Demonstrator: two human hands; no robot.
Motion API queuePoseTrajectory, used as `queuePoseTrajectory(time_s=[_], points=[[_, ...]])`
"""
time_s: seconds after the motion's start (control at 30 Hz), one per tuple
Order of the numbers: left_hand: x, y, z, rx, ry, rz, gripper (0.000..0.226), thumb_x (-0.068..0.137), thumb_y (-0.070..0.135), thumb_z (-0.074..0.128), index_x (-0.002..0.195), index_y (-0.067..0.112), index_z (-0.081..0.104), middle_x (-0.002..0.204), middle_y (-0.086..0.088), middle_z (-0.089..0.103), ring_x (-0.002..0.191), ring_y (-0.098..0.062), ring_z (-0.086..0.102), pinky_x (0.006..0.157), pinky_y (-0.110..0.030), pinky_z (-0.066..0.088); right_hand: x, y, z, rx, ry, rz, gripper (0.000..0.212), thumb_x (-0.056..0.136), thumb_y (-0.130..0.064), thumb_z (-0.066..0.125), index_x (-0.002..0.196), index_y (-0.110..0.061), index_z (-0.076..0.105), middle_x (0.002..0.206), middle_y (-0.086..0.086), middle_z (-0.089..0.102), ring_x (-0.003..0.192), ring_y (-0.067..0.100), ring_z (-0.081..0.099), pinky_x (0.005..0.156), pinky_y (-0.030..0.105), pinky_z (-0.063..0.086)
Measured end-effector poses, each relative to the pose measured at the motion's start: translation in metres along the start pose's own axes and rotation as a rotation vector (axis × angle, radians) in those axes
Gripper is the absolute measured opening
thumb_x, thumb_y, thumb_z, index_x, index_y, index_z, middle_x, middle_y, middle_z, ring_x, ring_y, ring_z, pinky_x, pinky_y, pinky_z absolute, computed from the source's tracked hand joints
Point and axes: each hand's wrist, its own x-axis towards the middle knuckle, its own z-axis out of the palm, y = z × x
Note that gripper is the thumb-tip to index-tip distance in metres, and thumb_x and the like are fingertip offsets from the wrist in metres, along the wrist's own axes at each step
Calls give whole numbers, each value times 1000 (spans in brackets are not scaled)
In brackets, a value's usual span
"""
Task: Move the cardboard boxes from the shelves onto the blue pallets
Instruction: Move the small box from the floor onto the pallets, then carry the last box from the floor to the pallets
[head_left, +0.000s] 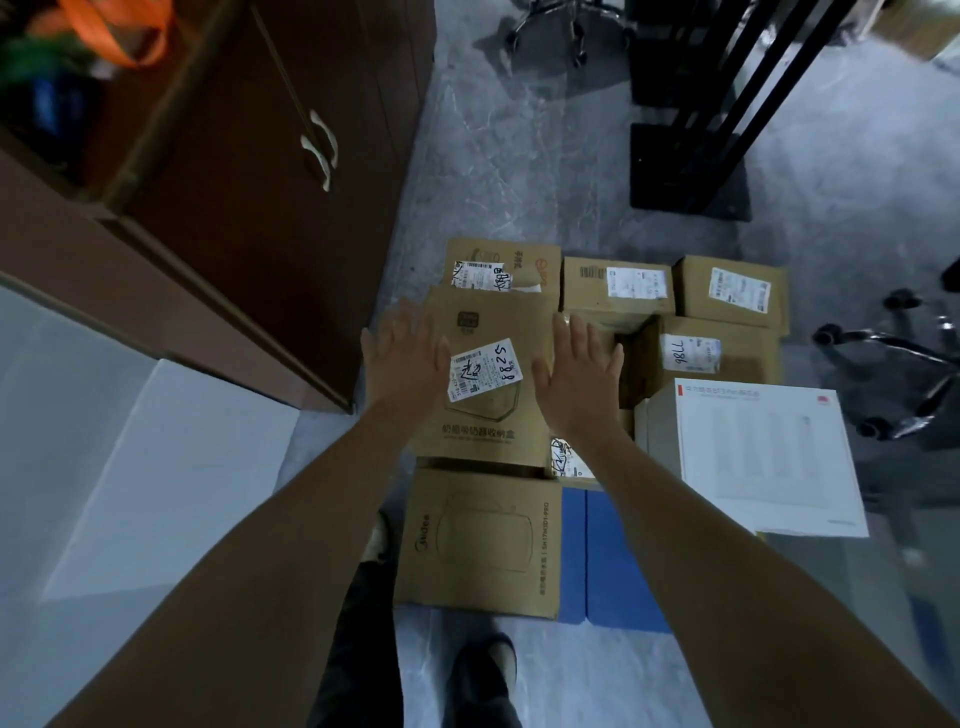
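From where I stand, the cardboard box (480, 436) with the shipping label (485, 370) marked 8825 lies on top of the other cartons stacked on the blue pallet (608, 561), beyond the Midea carton (478, 540) and beside the white box (753, 457). The brown cabinet (260, 208) stands to the left.

Both hands are released, with straight fingers and nothing gripped. The left hand (402, 358) is spread over the box's left edge and the right hand (576, 374) over its right edge. Whether the palms rest on the lid or hover just above it, I cannot tell.

I would judge the box stiff, flat-sided and fairly light, with dry card that gives decent grip, though the paper label would be slicker. It is best taken by its 2 opposite side walls or under the bottom edges, never by the lid. Resting on uneven cartons, it may rock.
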Motion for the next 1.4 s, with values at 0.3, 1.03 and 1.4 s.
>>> queuePoseTrajectory(time_s=[0.3,1.03,1.4], points=[[-70,19,-75,25,6,32,59,102,39,21,154,17,4,161,-12,3,148,-30,3,118,-54,5,-73,-10,-81,-6,23,13,65,101,-48,12,157,-16,6,164,7,4,151,24,-1,118,52,-5],[-247,51,-149,57,-22,592,56,102,37,24,154,20,12,160,-7,10,148,-24,3,117,-53,2,-350,-13,-146,-33,187,502,61,104,-46,13,157,-20,-3,164,5,-6,151,23,-8,118,54,-6],[-399,166,-153,95,-47,992,56,103,40,22,154,22,6,161,-8,6,147,-27,5,115,-55,4,-553,48,-170,19,328,847,61,104,-46,19,157,-20,3,165,4,-1,151,23,-7,119,54,-4]])
